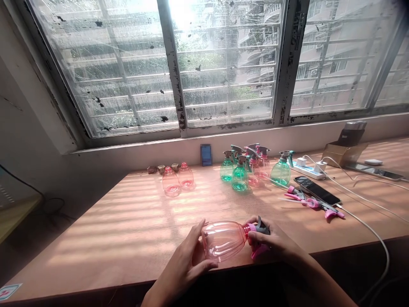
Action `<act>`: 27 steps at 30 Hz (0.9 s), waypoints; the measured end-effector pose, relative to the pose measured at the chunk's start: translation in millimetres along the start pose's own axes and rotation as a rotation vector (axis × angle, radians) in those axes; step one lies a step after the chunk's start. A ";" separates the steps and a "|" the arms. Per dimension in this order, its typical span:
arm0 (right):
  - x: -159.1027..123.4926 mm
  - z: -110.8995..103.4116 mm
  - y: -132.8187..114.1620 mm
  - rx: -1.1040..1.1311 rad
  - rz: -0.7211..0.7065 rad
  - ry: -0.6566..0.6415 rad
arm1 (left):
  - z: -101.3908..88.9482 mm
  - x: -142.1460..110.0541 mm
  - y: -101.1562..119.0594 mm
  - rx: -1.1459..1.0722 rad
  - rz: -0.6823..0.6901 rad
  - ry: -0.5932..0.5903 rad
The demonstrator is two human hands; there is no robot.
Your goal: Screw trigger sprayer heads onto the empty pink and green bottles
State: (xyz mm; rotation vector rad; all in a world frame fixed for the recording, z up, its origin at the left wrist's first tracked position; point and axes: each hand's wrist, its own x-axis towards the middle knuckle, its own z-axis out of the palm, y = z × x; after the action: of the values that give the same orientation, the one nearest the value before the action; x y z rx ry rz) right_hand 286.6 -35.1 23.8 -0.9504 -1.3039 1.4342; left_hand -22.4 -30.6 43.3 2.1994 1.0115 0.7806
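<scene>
A pink see-through spray bottle (223, 239) lies on its side near the front edge of the wooden table (134, 221). My left hand (188, 260) cups its body from below and the left, fingers curled round it. My right hand (275, 243) is closed on the pink and grey trigger head (259, 230) at the bottle's neck. Both hands are in contact with the same bottle.
Two pink bottles without heads (175, 179) stand at the back left beside small caps (161, 169). Several finished green and pink spray bottles (252, 168) stand at the back. Loose pink trigger heads (315, 204), a phone (318, 190), a power strip (308, 169) and a white cable (373, 230) lie on the right.
</scene>
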 end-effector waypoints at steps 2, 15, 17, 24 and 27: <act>0.0 -0.5 1.4 0.016 0.000 0.004 | 0.7 0.4 1.8 -0.017 -0.001 0.014; 0.1 -0.7 2.4 0.009 0.000 0.009 | 5.6 -1.4 -6.9 -0.014 0.070 0.069; -0.1 -0.7 2.2 0.011 0.000 0.003 | 5.9 -1.1 -8.1 -0.019 0.077 0.066; -0.4 0.0 2.0 0.015 -0.002 0.011 | 7.6 -3.0 -9.6 -0.060 0.044 0.043; -0.7 -0.4 2.3 0.008 0.008 0.011 | 6.5 -3.7 -8.3 -0.044 0.065 0.052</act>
State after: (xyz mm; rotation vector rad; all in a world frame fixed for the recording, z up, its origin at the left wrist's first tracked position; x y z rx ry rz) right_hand 286.8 -35.7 21.4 -0.9577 -1.2864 1.4369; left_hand -23.5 -30.8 32.2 2.1942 0.9435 0.8846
